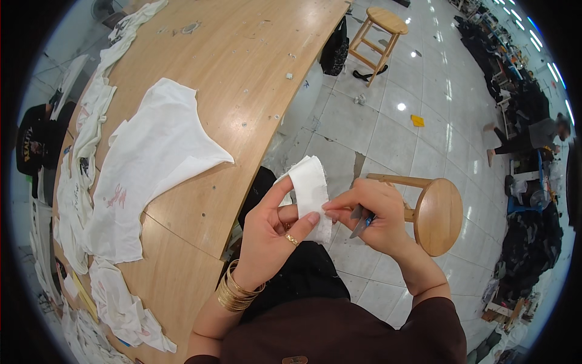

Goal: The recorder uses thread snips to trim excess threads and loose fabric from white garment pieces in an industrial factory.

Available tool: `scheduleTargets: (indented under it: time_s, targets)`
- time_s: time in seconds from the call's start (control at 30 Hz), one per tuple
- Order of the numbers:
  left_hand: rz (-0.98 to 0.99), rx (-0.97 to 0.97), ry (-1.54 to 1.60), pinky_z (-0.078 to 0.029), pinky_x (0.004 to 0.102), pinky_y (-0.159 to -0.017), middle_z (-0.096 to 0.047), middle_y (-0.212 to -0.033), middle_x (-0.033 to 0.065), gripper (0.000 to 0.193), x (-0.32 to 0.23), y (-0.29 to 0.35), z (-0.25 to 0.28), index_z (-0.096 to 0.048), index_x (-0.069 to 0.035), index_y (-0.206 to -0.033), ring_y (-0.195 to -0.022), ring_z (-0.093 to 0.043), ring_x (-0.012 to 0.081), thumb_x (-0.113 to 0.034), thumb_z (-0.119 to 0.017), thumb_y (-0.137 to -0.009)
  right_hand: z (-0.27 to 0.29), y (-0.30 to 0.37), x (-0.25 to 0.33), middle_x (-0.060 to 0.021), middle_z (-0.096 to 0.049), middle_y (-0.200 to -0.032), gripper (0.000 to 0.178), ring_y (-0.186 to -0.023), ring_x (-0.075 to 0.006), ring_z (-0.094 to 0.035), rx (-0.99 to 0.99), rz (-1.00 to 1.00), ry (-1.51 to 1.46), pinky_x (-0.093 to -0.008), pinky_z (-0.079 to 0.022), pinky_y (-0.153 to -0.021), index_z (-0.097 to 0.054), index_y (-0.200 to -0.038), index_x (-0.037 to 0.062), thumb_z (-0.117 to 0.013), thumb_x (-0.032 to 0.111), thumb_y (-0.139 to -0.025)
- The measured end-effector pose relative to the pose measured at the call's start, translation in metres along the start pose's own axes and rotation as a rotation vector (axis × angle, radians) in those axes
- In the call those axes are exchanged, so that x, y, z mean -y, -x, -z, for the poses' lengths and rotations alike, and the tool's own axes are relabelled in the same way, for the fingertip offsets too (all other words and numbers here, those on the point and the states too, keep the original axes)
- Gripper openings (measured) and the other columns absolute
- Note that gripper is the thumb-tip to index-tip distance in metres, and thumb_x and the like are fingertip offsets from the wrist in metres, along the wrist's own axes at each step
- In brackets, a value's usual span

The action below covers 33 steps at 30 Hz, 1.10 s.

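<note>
Brown shirt [339, 330], hands [267, 233] [383, 215] on white cloth [310, 185]

L hand [270, 230] angled up, thumb [309, 221] vs. fingers [277, 195], R hand [383, 215] beside, fingertips [332, 205] pinched

The strip [310, 185] in my fingers [277, 193] is matt cloth, frayed at its edge; the small cutter [362, 225] looks metal, my bangles [233, 296] shiny metal, the tabletop [242, 73] smooth wood.

The right hand [383, 215] hides much of a bladed tool [359, 228] (kind unclear); the table [242, 67] is cut off at the far end, dark heaps [528, 246] at right blurred.
</note>
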State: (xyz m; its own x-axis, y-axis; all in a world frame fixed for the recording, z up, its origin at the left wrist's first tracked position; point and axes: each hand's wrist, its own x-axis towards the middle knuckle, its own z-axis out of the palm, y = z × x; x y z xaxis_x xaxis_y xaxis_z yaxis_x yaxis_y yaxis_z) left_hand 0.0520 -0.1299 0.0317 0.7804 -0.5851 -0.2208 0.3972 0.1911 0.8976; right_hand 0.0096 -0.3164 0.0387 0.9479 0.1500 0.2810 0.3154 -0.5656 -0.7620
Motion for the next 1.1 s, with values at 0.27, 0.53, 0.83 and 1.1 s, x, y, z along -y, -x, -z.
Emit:
scheduleTargets:
  time_s: [0.27,0.53,0.83,1.1]
  targets:
    - [0.045,0.022,0.023,-0.048,0.0231,-0.079,-0.063,-0.102,0.0144,0.058,-0.003,-0.001,0.000,-0.026,0.003,-0.135,-0.094,-0.060,0.0127,0.005,-0.054,-0.084,0.009,0.003,-0.001,-0.0013,-0.059,-0.074,0.025,-0.059,-0.0156,-0.055,-0.142,-0.193,-0.109,-0.0244,-0.040,-0.049,-0.059,-0.086,0.0087,-0.067,-0.002,-0.065]
    - [0.008,0.016,-0.035,-0.048,0.0225,-0.076,-0.063,-0.102,0.0135,0.060,-0.002,0.001,-0.003,-0.025,0.002,-0.136,-0.091,-0.060,0.0119,0.006,-0.054,-0.084,-0.001,-0.004,0.006,-0.0012,-0.050,-0.063,0.013,-0.051,-0.0121,-0.044,-0.054,0.050,0.104,-0.0247,-0.034,-0.048,-0.060,-0.081,0.0081,-0.069,0.005,-0.072]
    - [0.001,0.012,0.014,-0.048,0.0225,-0.078,-0.064,-0.100,0.0133,0.061,-0.003,0.000,-0.003,-0.022,0.002,-0.137,-0.092,-0.059,0.0117,0.005,-0.054,-0.084,0.009,-0.002,0.003,-0.0019,-0.054,-0.068,0.023,-0.057,-0.0148,-0.051,-0.105,-0.239,-0.044,-0.0238,-0.038,-0.050,-0.056,-0.081,0.0075,-0.062,-0.006,-0.062]
    - [-0.006,0.009,-0.051,-0.047,0.0212,-0.076,-0.064,-0.101,0.0130,0.063,-0.003,0.001,-0.005,-0.021,0.002,-0.137,-0.091,-0.059,0.0104,0.005,-0.055,-0.084,0.005,-0.005,0.009,-0.0004,-0.053,-0.062,0.022,-0.051,-0.0090,-0.047,-0.007,0.052,0.086,-0.0214,-0.031,-0.046,-0.061,-0.083,0.0085,-0.068,-0.002,-0.064]
